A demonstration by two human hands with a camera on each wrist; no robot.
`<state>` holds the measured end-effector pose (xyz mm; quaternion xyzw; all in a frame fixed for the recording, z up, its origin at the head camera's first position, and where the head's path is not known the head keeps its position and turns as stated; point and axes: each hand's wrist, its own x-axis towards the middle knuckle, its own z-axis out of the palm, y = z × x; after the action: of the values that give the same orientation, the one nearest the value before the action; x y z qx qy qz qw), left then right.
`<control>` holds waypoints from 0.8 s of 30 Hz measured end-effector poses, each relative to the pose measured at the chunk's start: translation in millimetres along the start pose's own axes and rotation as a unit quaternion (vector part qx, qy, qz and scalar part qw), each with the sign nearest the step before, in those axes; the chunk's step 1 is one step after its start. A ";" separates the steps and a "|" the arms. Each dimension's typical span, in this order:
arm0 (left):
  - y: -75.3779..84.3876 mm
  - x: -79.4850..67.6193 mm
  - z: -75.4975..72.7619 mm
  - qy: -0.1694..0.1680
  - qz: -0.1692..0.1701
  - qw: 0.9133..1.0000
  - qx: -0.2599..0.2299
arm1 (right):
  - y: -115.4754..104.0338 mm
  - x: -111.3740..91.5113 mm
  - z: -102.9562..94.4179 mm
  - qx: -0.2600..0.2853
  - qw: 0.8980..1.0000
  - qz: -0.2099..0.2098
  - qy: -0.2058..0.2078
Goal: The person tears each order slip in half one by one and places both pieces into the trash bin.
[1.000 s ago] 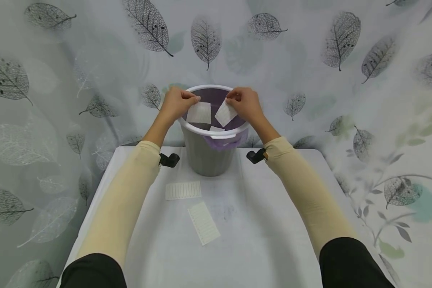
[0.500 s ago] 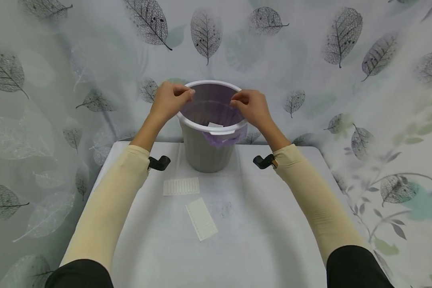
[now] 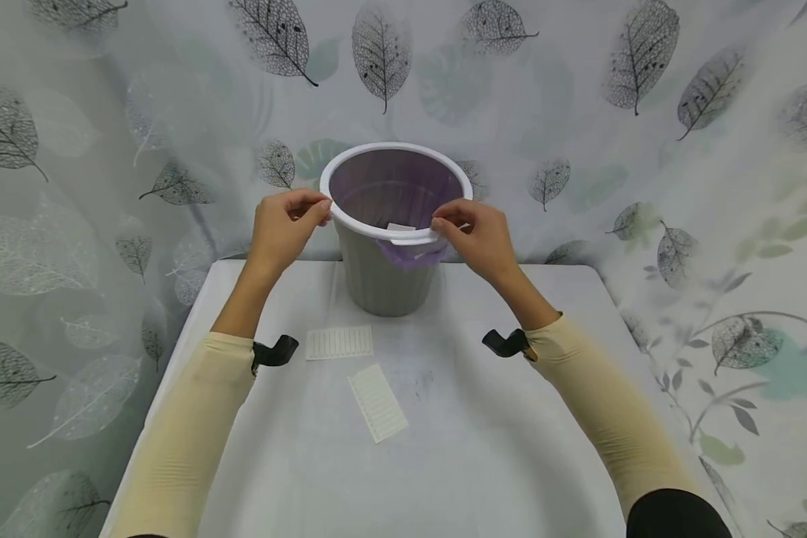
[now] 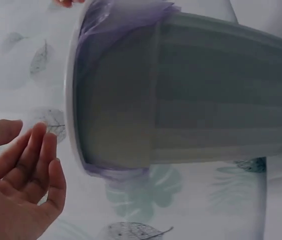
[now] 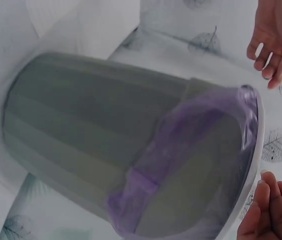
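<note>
A grey trash can (image 3: 388,280) with a white rim stands at the back of the table, lined with a purple bag (image 3: 413,254) that hangs over its front. Inside it a bit of a white piece (image 3: 400,227) shows behind the front rim. At the rim's left side is my left hand (image 3: 284,228), empty, its fingers loosely bent; the left wrist view shows the palm (image 4: 23,185) beside the rim. My right hand (image 3: 477,232) hovers over the front right of the rim, also holding nothing, with relaxed fingers (image 5: 271,205) in the right wrist view.
Two pale rectangular sheets with rows of lines lie on the white table (image 3: 457,448): one sheet (image 3: 339,343) sideways before the can, another sheet (image 3: 378,403) slanted nearer. A leaf-patterned cloth (image 3: 578,90) hangs behind and at both sides.
Both hands have let go of the white square pieces they held over the trash can. They have moved apart and back toward the person, the left one to outside the rim.
</note>
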<state>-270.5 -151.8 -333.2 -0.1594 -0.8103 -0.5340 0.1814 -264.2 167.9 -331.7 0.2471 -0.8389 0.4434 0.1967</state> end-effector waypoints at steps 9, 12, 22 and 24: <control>-40.9 -44.3 20.6 -0.044 -0.052 0.998 -0.011 | 6.0 -45.8 34.7 0.065 0.997 0.019 -0.027; -57.1 -60.4 31.3 -0.065 -0.078 0.995 0.000 | 13.9 -64.3 52.6 0.065 0.995 0.043 -0.053; -106.2 -115.2 65.2 -0.127 -0.148 0.981 0.016 | 37.7 -115.6 106.5 0.067 0.985 0.102 -0.124; -112.8 -126.6 72.7 -0.140 -0.155 0.977 0.032 | 41.9 -126.6 116.4 0.063 0.982 0.111 -0.139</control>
<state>-218.6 -135.7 -509.5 -0.0988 -0.8589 -0.5022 -0.0141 -200.4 120.7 -490.0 0.2239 -0.8508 0.4753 0.0116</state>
